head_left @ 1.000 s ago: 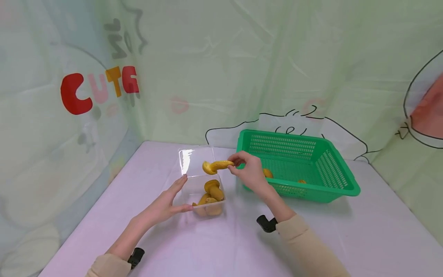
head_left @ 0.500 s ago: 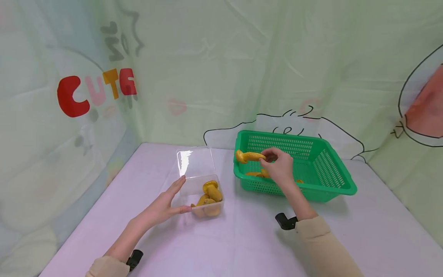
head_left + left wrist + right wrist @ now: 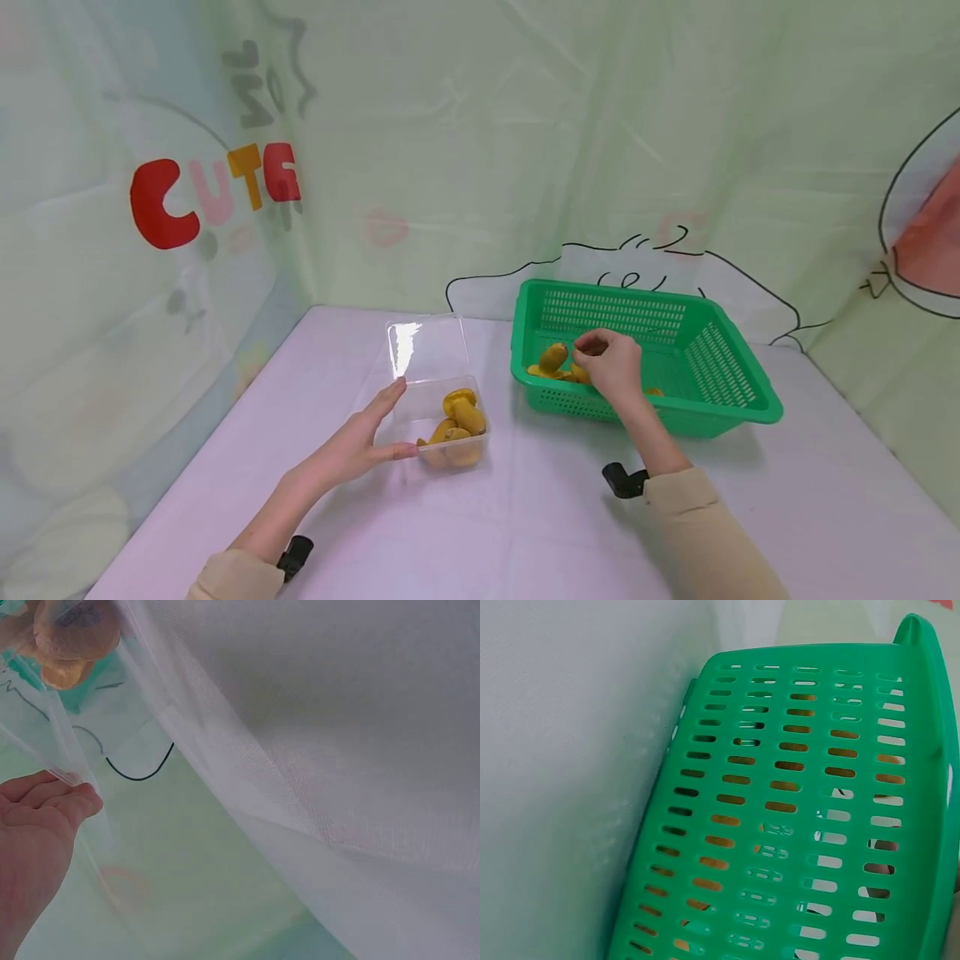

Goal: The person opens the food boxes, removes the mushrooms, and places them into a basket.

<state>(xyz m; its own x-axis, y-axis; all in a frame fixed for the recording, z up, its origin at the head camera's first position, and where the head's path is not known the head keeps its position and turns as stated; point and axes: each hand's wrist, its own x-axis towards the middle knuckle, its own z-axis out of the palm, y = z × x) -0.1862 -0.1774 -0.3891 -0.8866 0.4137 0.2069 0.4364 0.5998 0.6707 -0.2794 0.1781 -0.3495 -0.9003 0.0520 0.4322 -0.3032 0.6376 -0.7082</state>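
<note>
A clear plastic box with its lid tipped open holds several yellow mushroom-shaped pieces. My left hand rests against the box's left side with straight fingers, thumb on the front edge; the left wrist view shows the hand against the clear wall under the yellow pieces. My right hand is inside the green basket, fingers loosely curled with nothing seen between them. A yellow piece lies just left of its fingertips. The right wrist view shows only the basket wall.
The box and basket stand on a pale lilac table. A green printed curtain closes off the back and the left side. More yellow bits lie under and beside my right hand on the basket floor.
My right hand carried a yellow piece from above the clear box rightward into the green basket, where it now lies. The left hand stayed on the box.
</note>
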